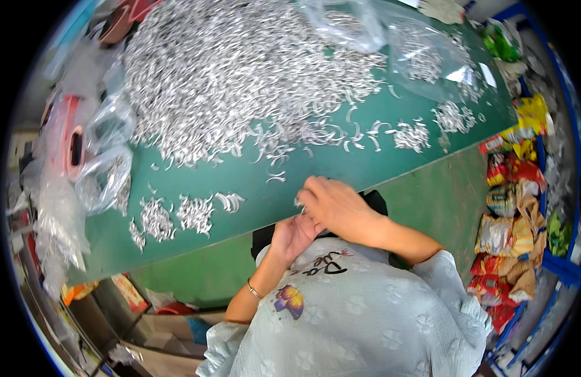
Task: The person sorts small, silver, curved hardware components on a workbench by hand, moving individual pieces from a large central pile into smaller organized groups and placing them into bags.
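Observation:
My two hands meet over the near edge of the green table. My right hand point(334, 204) is closed, back upward, its fingertips pinched by a small silvery piece point(298, 202). Beneath it my left hand point(292, 236) is turned palm up. Its fingers curl in under the right hand, so what they hold is hidden. Just beyond the hands lie a few loose curved silvery pieces point(276, 178). Farther back spreads a large heap of such pieces point(240, 69). Small sorted piles point(195, 215) sit at the near left, and more small piles point(412, 136) at the right.
Clear plastic bags point(105, 179) crowd the left end of the green table point(341, 164). Another clear bag point(425, 60) with pieces lies at the far right. Colourful packets point(498, 232) fill a blue-framed rack on the right. Cardboard boxes point(168, 333) stand below at the left.

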